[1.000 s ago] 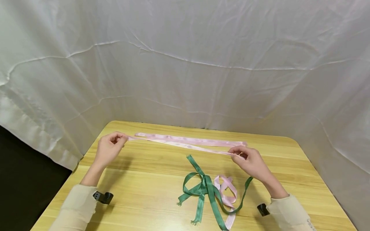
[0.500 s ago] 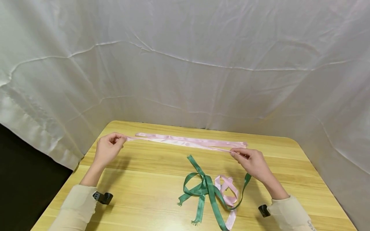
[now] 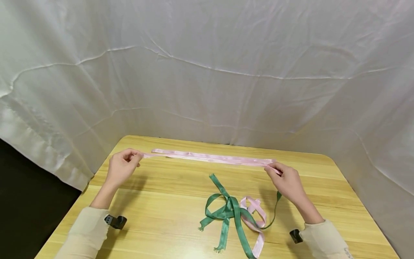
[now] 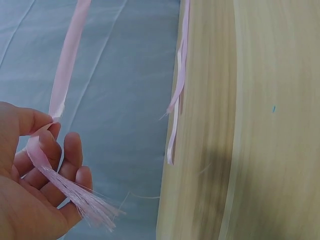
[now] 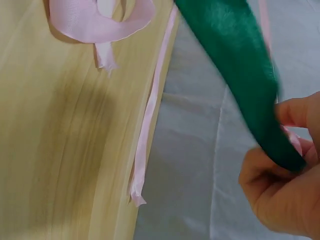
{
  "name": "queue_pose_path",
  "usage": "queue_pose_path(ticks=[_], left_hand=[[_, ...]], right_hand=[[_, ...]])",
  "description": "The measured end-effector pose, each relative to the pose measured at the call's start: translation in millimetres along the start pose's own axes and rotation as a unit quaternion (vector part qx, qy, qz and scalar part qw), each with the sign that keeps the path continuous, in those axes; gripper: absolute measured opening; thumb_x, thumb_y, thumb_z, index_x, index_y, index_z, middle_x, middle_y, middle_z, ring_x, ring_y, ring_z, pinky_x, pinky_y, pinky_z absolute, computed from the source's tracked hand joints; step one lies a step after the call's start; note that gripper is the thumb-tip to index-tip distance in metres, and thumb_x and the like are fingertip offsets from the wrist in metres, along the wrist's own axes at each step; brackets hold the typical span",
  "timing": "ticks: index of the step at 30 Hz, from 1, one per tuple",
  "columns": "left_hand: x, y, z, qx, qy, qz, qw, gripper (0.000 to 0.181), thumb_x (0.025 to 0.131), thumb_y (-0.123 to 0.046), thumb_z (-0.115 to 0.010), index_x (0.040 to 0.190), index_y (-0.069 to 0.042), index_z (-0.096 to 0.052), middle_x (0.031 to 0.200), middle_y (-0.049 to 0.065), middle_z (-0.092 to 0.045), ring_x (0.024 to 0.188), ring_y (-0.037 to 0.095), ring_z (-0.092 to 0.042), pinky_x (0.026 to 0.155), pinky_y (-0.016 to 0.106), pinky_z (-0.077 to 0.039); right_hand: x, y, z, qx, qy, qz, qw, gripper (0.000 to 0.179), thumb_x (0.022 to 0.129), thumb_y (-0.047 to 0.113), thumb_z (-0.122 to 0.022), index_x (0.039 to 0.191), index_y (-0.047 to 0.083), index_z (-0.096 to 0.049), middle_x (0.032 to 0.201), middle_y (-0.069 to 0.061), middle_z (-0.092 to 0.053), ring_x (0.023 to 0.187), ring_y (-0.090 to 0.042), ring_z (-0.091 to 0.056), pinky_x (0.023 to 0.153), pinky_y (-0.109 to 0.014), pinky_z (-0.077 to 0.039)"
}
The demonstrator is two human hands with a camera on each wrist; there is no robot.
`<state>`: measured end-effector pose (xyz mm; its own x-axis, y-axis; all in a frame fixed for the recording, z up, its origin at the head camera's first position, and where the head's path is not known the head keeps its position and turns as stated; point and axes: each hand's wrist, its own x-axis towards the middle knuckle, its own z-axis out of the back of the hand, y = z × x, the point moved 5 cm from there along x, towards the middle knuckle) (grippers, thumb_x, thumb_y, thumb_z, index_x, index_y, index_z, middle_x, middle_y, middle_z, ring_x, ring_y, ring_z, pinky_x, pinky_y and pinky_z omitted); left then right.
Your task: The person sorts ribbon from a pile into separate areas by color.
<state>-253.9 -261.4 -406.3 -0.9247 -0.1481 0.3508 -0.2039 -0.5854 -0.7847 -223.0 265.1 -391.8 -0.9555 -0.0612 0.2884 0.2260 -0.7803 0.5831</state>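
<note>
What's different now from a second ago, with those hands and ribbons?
The right hand has moved slightly rightward and away from the person, carrying its end of the stretched pink ribbon along. The green ribbon's strand rising toward that hand has shifted and looks thinner. Neither hand visibly let go. The left hand and the pink ribbon lying at the back stayed about as they were.

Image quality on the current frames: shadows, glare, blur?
Head: soft shadows on the table near left hand and right hand, pale glare at the picture's bottom edge; left wrist: fairly crisp, separate threads visible at frayed end of held pink ribbon; right wrist: green ribbon blurred, shadow on the table.
</note>
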Motion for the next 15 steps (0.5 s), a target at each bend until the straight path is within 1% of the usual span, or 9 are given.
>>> queue_pose_path(ticks=[3, 5, 6, 8, 9, 11, 12, 14, 15], left_hand=[[0.4, 0.3, 0.1, 0.000, 0.000, 0.001, 1.0000, 0.022, 0.101, -0.021, -0.067, 0.097, -0.002, -0.078, 0.068, 0.009, -0.069, 0.059, 0.001, -0.062, 0.048, 0.025, -0.040], [0.4, 0.5, 0.0, 0.001, 0.000, 0.001, 1.0000, 0.022, 0.102, -0.021, -0.067, 0.097, -0.002, -0.078, 0.068, 0.007, -0.069, 0.059, 0.001, -0.062, 0.047, 0.025, -0.039], [0.4, 0.5, -0.1, 0.002, 0.000, -0.001, 1.0000, 0.023, 0.102, -0.022, -0.067, 0.097, -0.002, -0.078, 0.067, 0.007, -0.069, 0.059, 0.001, -0.062, 0.047, 0.026, -0.039], [0.5, 0.3, -0.3, 0.004, 0.000, -0.005, 1.0000, 0.022, 0.102, -0.021, -0.067, 0.097, -0.002, -0.078, 0.067, 0.008, -0.069, 0.059, 0.001, -0.062, 0.047, 0.026, -0.038], [0.5, 0.1, -0.5, 0.004, 0.000, -0.008, 1.0000, 0.022, 0.102, -0.021, -0.068, 0.097, -0.002, -0.078, 0.067, 0.009, -0.069, 0.059, 0.003, -0.062, 0.047, 0.026, -0.038], [0.5, 0.0, -1.0, 0.005, 0.000, -0.011, 0.9999, 0.022, 0.101, -0.021, -0.068, 0.097, -0.002, -0.077, 0.068, 0.011, -0.069, 0.058, 0.003, -0.062, 0.046, 0.026, -0.038], [0.5, 0.1, -1.5, 0.006, 0.000, -0.012, 0.9999, 0.022, 0.101, -0.021, -0.068, 0.097, -0.001, -0.077, 0.068, 0.012, -0.069, 0.058, 0.004, -0.062, 0.046, 0.025, -0.037], [0.1, 0.1, -2.4, 0.006, 0.002, -0.012, 0.9999, 0.022, 0.101, -0.021, -0.069, 0.098, -0.001, -0.077, 0.068, 0.012, -0.068, 0.058, 0.003, -0.062, 0.046, 0.025, -0.037], [0.0, 0.2, -2.8, 0.006, 0.004, -0.011, 0.9999, 0.022, 0.101, -0.021, -0.069, 0.098, -0.001, -0.077, 0.068, 0.012, -0.068, 0.058, 0.004, -0.062, 0.046, 0.025, -0.037]], right_hand=[[-0.2, -1.3, 2.4, 0.017, 0.008, -0.001, 0.9998, 0.032, 0.108, 0.031, -0.061, 0.119, 0.005, -0.076, 0.117, -0.018, -0.075, 0.097, -0.030, -0.070, 0.076, -0.033, -0.054], [-0.3, -2.6, 3.5, 0.017, 0.008, -0.002, 0.9998, 0.035, 0.108, 0.033, -0.061, 0.123, 0.005, -0.076, 0.124, -0.020, -0.074, 0.106, -0.035, -0.070, 0.079, -0.036, -0.056], [-0.3, -3.7, 3.9, 0.018, 0.006, -0.005, 0.9998, 0.036, 0.108, 0.034, -0.061, 0.124, 0.005, -0.076, 0.119, -0.022, -0.074, 0.101, -0.034, -0.070, 0.077, -0.035, -0.055], [-0.2, -5.8, 4.8, 0.016, 0.001, -0.013, 0.9998, 0.038, 0.108, 0.036, -0.061, 0.126, 0.006, -0.076, 0.103, -0.022, -0.075, 0.080, -0.026, -0.066, 0.068, -0.031, -0.051], [-0.3, -6.8, 5.4, 0.015, -0.003, -0.016, 0.9998, 0.038, 0.107, 0.037, -0.061, 0.126, 0.007, -0.076, 0.101, -0.021, -0.075, 0.071, -0.021, -0.060, 0.063, -0.030, -0.047], [-0.6, -8.7, 6.4, 0.015, -0.007, -0.023, 0.9996, 0.040, 0.107, 0.039, -0.061, 0.126, 0.007, -0.076, 0.086, -0.018, -0.070, 0.059, -0.015, -0.043, 0.056, -0.028, -0.037], [-0.8, -9.5, 7.0, 0.017, -0.008, -0.026, 0.9995, 0.040, 0.107, 0.040, -0.061, 0.126, 0.007, -0.076, 0.081, -0.017, -0.067, 0.056, -0.013, -0.040, 0.054, -0.028, -0.035], [-0.9, -10.4, 8.3, 0.023, -0.008, -0.025, 0.9994, 0.040, 0.108, 0.040, -0.060, 0.123, 0.007, -0.077, 0.090, -0.015, -0.072, 0.059, -0.011, -0.041, 0.055, -0.028, -0.036], [-0.8, -11.1, 8.6, 0.032, -0.005, -0.028, 0.9991, 0.040, 0.108, 0.041, -0.059, 0.120, 0.007, -0.077, 0.090, -0.015, -0.072, 0.059, -0.011, -0.042, 0.055, -0.028, -0.036]])
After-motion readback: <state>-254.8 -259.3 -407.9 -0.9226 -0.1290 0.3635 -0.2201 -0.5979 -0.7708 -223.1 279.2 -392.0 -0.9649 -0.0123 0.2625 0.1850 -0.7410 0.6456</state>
